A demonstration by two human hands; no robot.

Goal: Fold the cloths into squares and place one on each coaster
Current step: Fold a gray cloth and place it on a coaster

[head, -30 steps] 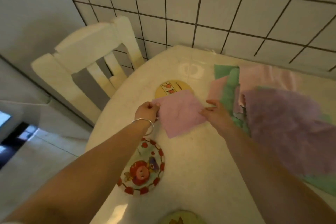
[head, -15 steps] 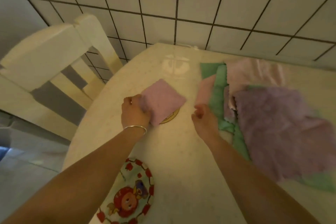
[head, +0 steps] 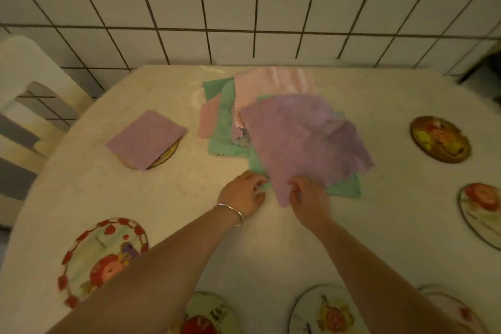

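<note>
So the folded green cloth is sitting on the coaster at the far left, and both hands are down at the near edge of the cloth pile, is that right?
Not quite. The folded cloth on the far-left coaster is purple, not green, as the head view shows. The rest holds: the left hand and the right hand are both at the near edge of the cloth pile.
</note>
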